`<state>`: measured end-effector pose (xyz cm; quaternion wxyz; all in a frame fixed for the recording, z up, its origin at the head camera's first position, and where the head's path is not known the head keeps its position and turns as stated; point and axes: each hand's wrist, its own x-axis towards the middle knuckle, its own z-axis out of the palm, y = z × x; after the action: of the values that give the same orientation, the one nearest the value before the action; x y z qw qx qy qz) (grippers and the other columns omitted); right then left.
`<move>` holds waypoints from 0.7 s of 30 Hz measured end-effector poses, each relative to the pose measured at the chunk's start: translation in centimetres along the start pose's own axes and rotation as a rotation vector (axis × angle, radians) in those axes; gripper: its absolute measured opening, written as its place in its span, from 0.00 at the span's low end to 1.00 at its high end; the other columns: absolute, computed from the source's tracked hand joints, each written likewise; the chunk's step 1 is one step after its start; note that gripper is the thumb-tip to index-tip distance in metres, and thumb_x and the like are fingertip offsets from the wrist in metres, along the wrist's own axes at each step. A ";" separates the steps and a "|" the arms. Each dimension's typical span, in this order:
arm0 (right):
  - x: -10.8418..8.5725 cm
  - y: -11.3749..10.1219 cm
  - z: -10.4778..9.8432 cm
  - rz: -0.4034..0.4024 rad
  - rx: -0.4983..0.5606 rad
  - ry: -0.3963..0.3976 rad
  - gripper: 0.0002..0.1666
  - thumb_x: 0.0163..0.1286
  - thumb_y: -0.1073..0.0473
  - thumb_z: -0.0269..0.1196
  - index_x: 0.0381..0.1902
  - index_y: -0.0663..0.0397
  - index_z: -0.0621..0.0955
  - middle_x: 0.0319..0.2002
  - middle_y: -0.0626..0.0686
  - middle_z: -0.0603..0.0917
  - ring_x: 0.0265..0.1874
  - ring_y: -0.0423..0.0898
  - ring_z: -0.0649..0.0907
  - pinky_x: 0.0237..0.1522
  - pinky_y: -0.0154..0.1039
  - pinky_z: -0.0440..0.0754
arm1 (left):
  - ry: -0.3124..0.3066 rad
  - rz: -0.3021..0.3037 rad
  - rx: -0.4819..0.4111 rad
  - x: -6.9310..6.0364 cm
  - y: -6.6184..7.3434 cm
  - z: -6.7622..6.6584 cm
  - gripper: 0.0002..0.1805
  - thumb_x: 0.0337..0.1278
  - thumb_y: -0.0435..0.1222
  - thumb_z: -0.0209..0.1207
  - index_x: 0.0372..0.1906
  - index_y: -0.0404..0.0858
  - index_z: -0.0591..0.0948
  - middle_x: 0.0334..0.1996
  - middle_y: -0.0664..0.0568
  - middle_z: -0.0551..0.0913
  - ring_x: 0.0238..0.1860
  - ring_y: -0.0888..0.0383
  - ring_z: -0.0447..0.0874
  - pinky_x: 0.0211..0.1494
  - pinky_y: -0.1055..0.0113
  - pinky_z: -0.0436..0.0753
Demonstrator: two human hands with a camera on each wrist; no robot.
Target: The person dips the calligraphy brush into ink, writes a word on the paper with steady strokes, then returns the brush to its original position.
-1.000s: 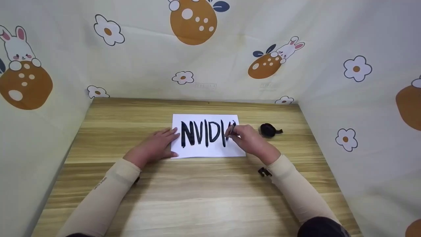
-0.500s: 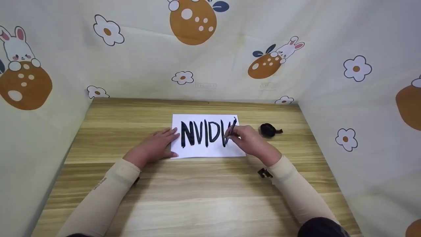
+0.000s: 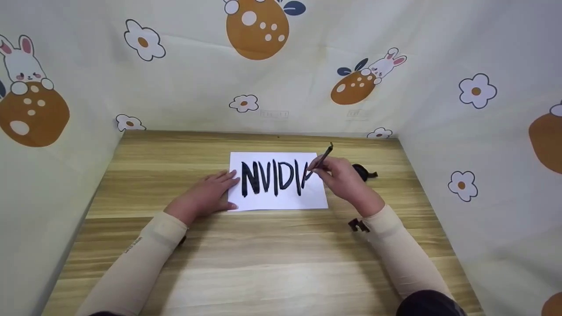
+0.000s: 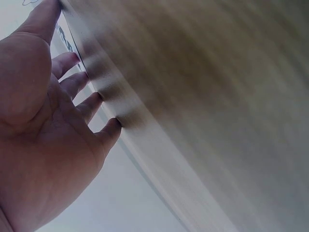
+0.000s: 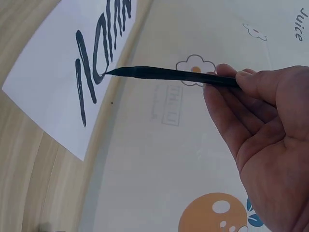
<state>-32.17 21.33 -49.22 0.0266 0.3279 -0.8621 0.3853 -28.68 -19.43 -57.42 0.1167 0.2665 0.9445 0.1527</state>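
Observation:
A white sheet of paper (image 3: 263, 204) lies on the wooden table, bearing thick black letters (image 3: 285, 175) that read NVID, followed by an upright stroke and a slanted one. My left hand (image 3: 206, 193) rests with spread, fairly straight fingers on the sheet's left edge; the left wrist view shows those fingertips (image 4: 113, 128) pressed down. Above the sheet's right side, my right hand (image 3: 344, 180) pinches a dark ink brush (image 3: 324, 156) between thumb and fingers. In the right wrist view the pointed bristles of the brush (image 5: 154, 72) seem raised off the paper.
A small round black dish with a tab (image 3: 362, 172) sits right of the paper, partly hidden behind my right hand. Pale printed cloth (image 3: 193, 79) walls the table (image 3: 259, 263) at the back and both sides. Black wrist mounts show at both sleeves.
My right hand has moved right and slightly away from me with the brush, uncovering more of the last slanted stroke. The left hand and paper have stayed put.

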 end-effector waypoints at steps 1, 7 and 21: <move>0.1 0.1 0.0 0.004 -0.001 0.022 0.07 0.79 0.71 0.67 0.48 0.61 0.90 0.48 0.55 0.94 0.51 0.52 0.93 0.56 0.46 0.91 | 0.001 0.000 0.001 0.0 0.0 0.0 0.48 0.76 0.57 0.67 0.87 0.35 0.65 0.88 0.39 0.57 0.87 0.33 0.52 0.84 0.29 0.57; 0.6 1.6 0.1 0.081 -0.022 0.180 0.07 0.81 0.69 0.67 0.48 0.58 0.91 0.46 0.56 0.94 0.48 0.50 0.93 0.55 0.48 0.91 | 0.014 0.003 -0.014 -0.1 0.0 0.1 0.48 0.76 0.57 0.67 0.86 0.35 0.66 0.88 0.39 0.58 0.87 0.33 0.52 0.84 0.28 0.56; 1.6 4.8 1.6 0.103 -0.009 0.311 0.08 0.80 0.70 0.67 0.49 0.60 0.92 0.48 0.57 0.94 0.50 0.54 0.93 0.57 0.50 0.91 | -0.006 -0.010 -0.022 0.0 0.2 -0.1 0.48 0.76 0.57 0.67 0.87 0.36 0.64 0.89 0.40 0.56 0.88 0.33 0.50 0.84 0.28 0.53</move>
<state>-35.92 21.68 -53.00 0.1413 0.2197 -0.8651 0.4283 -28.63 -19.31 -57.27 0.1234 0.2611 0.9436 0.1618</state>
